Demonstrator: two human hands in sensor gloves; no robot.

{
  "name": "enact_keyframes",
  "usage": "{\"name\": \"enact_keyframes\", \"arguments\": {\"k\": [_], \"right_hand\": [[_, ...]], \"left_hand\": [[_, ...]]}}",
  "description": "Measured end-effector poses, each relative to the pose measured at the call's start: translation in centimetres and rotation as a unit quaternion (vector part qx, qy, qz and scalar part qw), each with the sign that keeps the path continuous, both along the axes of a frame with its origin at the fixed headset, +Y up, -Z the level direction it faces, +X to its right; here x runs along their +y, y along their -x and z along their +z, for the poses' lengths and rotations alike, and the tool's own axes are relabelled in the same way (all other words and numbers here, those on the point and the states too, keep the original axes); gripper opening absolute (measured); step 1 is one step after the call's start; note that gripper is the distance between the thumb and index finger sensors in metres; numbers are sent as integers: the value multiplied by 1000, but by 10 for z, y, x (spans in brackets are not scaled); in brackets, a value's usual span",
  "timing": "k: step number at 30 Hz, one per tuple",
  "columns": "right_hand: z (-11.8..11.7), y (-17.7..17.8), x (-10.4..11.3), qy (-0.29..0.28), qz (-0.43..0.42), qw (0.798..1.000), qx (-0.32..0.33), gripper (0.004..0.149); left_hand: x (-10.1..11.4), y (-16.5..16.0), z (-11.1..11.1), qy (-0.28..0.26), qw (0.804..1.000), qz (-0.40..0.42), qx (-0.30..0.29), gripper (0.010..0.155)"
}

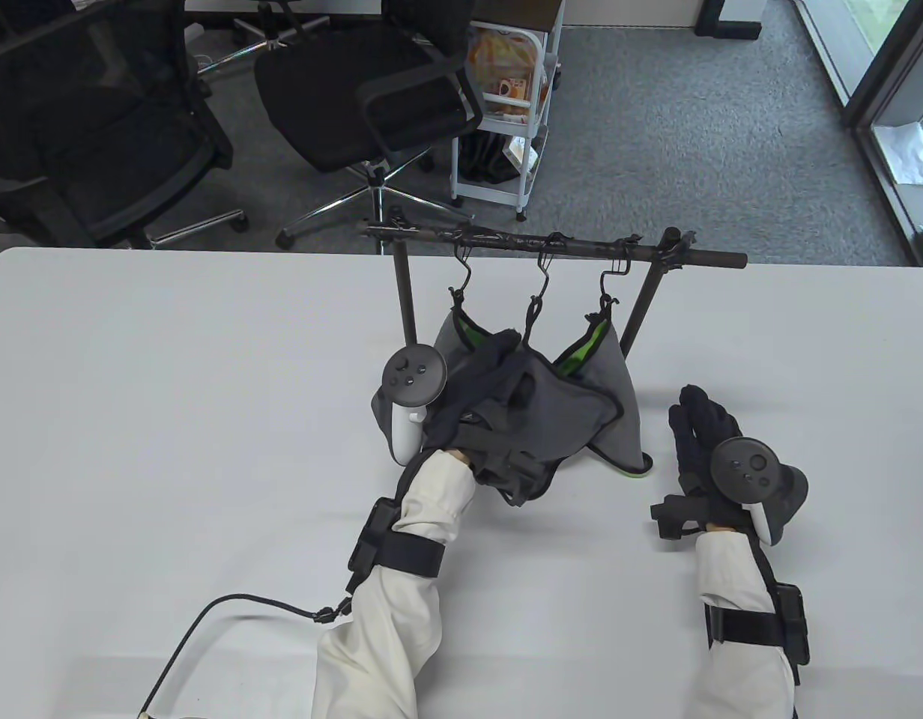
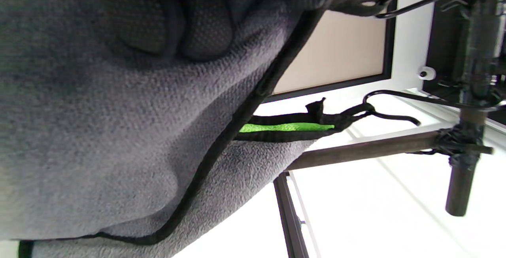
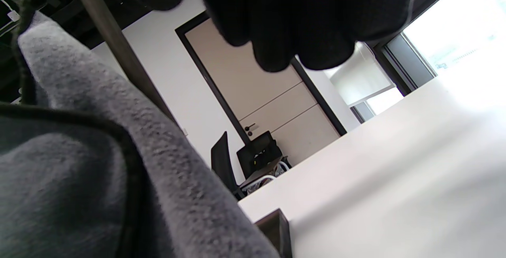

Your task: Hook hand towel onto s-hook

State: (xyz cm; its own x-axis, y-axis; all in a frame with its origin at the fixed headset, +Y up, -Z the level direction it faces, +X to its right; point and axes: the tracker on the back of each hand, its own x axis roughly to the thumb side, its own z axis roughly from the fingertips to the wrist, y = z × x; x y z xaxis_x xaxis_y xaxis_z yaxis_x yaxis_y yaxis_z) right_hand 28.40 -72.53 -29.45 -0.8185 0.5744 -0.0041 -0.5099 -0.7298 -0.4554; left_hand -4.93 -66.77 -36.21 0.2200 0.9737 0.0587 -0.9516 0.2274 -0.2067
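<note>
A dark rack bar carries three s-hooks: left, middle and right. Grey hand towels with green trim hang from the outer hooks. A grey towel hangs by its loop from the middle hook. My left hand grips this towel's upper part just below the loop. In the left wrist view my fingers press into the grey cloth, and a green-edged towel hangs on a hook. My right hand rests open on the table, right of the towels, holding nothing.
The rack's two legs stand on the white table. A cable runs along the table by my left arm. Office chairs and a white cart stand beyond the far edge. The rack leg shows beside the towel.
</note>
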Motion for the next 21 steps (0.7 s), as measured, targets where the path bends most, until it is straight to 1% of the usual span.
{"name": "enact_keyframes", "arguments": {"k": [4,11,13,17,21], "right_hand": [[0,-1,1,4,8,1000,5,53],[-1,5,0,5,13,1000,9,53],[-2,5,-1,5,13,1000,9,53],[-2,7,-1,6,23,1000,12,53],[-3,11,-1,7,29,999,16,53]], "left_hand": [[13,7,9,-36,999,-28,-1,61],[47,30,33,-110,988,-104,0,62],[53,38,40,-128,985,-117,4,62],[59,56,51,-162,976,-144,23,60],[54,72,59,-185,965,-179,41,60]]}}
